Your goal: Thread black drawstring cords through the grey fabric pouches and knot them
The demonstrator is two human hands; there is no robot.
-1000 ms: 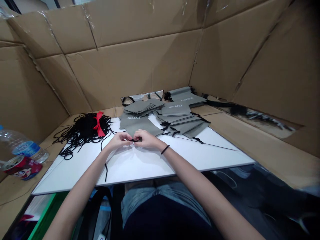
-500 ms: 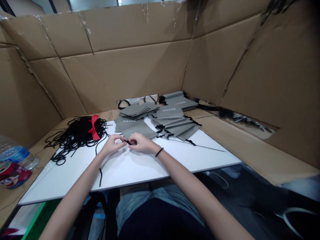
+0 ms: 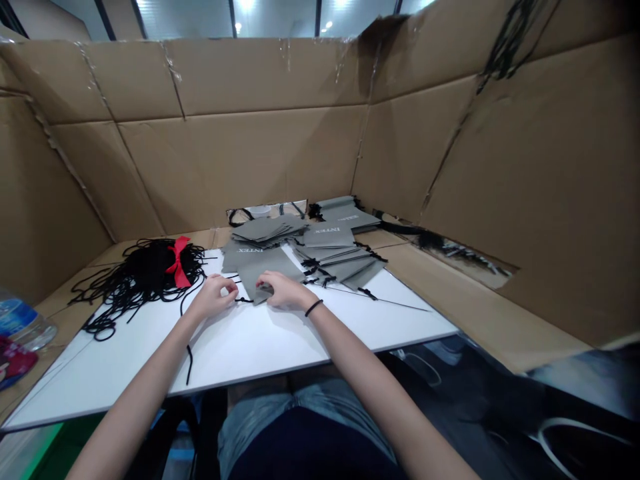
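A grey drawstring pouch (image 3: pixel 265 261) lies at the near edge of the pile, its lower corner reaching down between my hands. My right hand (image 3: pixel 286 291), a black band on its wrist, has its fingers curled onto the pouch's lower right side. From the pouch's left side a short knotted black cord (image 3: pixel 243 300) sticks out. My left hand (image 3: pixel 216 297) is closed in a pinch at the outer end of this cord; its fingertips are small in view. A loose black cord hangs past my left wrist onto the white board (image 3: pixel 240 353).
Left of my hands sits a bundle of black cords (image 3: pixel 145 270) tied with a red ribbon (image 3: pixel 179 262). Grey pouches (image 3: pixel 340 257) with black cords pile up at centre right. A water bottle (image 3: pixel 23 323) and red can (image 3: pixel 15 360) stand far left. Cardboard walls (image 3: pixel 260 153) enclose the board.
My hands have moved slightly apart, uncovering the pouch's corner and the knotted cord between them. The pouch reaches closer to me. The head view has tilted up and shifted right.
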